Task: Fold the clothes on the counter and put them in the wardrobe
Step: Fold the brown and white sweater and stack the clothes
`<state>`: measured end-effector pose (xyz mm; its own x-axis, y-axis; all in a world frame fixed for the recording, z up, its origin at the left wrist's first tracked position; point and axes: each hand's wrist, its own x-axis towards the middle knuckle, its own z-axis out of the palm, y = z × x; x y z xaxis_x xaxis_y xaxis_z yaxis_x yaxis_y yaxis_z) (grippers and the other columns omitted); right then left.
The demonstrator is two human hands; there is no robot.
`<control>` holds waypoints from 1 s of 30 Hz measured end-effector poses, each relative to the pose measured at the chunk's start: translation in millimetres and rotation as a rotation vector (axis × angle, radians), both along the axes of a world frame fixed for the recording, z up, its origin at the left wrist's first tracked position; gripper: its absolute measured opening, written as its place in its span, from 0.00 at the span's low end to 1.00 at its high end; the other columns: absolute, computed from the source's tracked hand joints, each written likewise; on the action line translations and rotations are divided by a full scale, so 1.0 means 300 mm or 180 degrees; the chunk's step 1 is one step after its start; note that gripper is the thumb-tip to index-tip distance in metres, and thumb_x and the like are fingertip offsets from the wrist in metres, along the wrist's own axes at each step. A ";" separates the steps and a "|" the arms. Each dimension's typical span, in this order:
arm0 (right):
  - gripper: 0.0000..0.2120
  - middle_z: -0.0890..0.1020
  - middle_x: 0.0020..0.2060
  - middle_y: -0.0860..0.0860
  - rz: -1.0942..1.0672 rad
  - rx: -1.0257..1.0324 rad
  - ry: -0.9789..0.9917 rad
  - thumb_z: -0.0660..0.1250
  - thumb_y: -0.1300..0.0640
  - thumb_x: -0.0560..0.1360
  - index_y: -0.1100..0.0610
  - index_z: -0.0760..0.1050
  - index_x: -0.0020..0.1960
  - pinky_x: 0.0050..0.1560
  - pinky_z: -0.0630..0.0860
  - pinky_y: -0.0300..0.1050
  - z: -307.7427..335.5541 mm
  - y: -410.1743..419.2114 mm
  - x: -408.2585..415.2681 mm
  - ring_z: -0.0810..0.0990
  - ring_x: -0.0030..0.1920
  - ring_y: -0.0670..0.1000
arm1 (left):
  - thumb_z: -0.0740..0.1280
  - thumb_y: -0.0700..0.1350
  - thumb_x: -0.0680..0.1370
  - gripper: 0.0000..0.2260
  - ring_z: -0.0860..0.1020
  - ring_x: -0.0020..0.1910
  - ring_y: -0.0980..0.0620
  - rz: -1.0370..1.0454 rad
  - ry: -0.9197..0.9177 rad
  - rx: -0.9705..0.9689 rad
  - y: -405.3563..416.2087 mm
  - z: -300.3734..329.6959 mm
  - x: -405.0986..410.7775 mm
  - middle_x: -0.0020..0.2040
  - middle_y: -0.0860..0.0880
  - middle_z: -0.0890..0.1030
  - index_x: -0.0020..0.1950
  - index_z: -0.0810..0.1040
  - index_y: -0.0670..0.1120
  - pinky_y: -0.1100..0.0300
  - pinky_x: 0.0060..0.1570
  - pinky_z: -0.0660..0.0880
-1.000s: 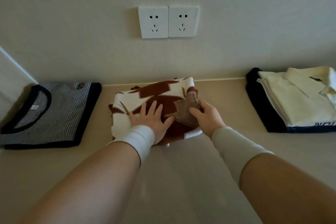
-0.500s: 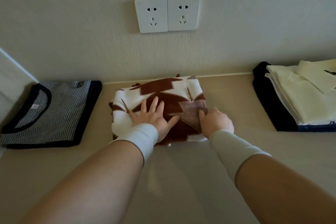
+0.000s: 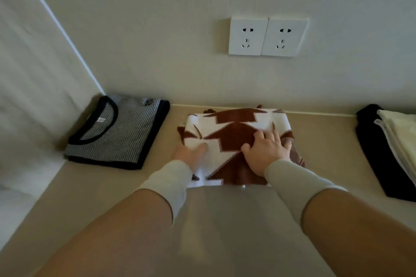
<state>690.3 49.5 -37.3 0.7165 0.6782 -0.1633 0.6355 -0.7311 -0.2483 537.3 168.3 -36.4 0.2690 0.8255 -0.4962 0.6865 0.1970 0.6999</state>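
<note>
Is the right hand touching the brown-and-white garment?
Touching. The head view shows the right hand lying palm-down with fingers spread flat on the folded brown-and-white garment; no gap shows between them.

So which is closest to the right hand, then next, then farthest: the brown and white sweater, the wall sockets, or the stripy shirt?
1. Brown and white sweater: under the right hand.
2. Wall sockets: on the wall, above.
3. Stripy shirt: far left, in the corner.

A beige counter fills the lower frame and meets the wall along its far edge. Three folded items lie on it: a striped shirt at the left, a brown-and-white sweater at the centre, and a pile of dark and cream clothes at the right edge.
</note>
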 end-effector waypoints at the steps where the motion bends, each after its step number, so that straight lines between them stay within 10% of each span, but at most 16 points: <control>1: 0.28 0.60 0.75 0.52 0.0074 0.0129 0.0002 0.51 0.40 0.78 0.52 0.61 0.74 0.74 0.50 0.65 0.015 0.023 -0.022 0.52 0.77 0.55 | 0.70 0.56 0.74 0.27 0.76 0.50 0.46 -0.0117 -0.0154 -0.0352 0.008 0.008 -0.018 0.54 0.48 0.77 0.68 0.70 0.45 0.55 0.52 0.73; 7: 0.35 0.78 0.57 0.55 0.0592 -0.1125 -0.0096 0.49 0.31 0.75 0.56 0.69 0.66 0.57 0.74 0.53 0.078 0.094 -0.086 0.77 0.56 0.58 | 0.69 0.48 0.76 0.16 0.76 0.54 0.49 -0.1181 0.0033 -0.0214 0.038 0.020 -0.081 0.59 0.46 0.79 0.62 0.76 0.45 0.59 0.56 0.72; 11: 0.34 0.69 0.70 0.54 0.0564 -0.0628 -0.0386 0.48 0.31 0.75 0.52 0.62 0.73 0.68 0.61 0.65 0.048 0.135 -0.130 0.65 0.71 0.60 | 0.66 0.51 0.78 0.17 0.76 0.57 0.45 -0.1587 0.0264 -0.0138 0.041 0.007 -0.061 0.58 0.44 0.79 0.63 0.76 0.43 0.59 0.55 0.70; 14: 0.36 0.49 0.79 0.50 0.0556 -0.0288 0.0077 0.47 0.31 0.75 0.45 0.48 0.78 0.74 0.45 0.68 -0.049 0.113 -0.134 0.45 0.78 0.54 | 0.59 0.54 0.81 0.18 0.75 0.55 0.44 -0.0678 -0.0023 -0.0257 0.118 -0.033 -0.052 0.58 0.43 0.78 0.61 0.77 0.43 0.55 0.57 0.70; 20: 0.36 0.58 0.77 0.46 0.0174 0.0412 0.0280 0.50 0.31 0.75 0.46 0.53 0.78 0.76 0.50 0.58 -0.095 0.131 -0.055 0.56 0.77 0.50 | 0.60 0.43 0.81 0.18 0.73 0.65 0.45 -0.0890 0.0381 0.1138 0.273 -0.101 -0.035 0.67 0.48 0.74 0.72 0.70 0.50 0.51 0.65 0.69; 30: 0.43 0.68 0.72 0.49 -0.0175 0.1475 0.0431 0.46 0.28 0.66 0.50 0.63 0.74 0.69 0.66 0.56 -0.097 0.095 -0.051 0.66 0.71 0.51 | 0.60 0.42 0.79 0.12 0.74 0.38 0.44 -0.2450 0.1291 0.1501 0.391 -0.028 0.153 0.38 0.46 0.77 0.36 0.72 0.45 0.57 0.41 0.69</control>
<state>675.1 78.0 -66.4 0.7465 0.6633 0.0528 0.5384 -0.5556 -0.6336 583.2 285.7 -44.9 0.6975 0.6335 -0.3348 0.7154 -0.6421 0.2755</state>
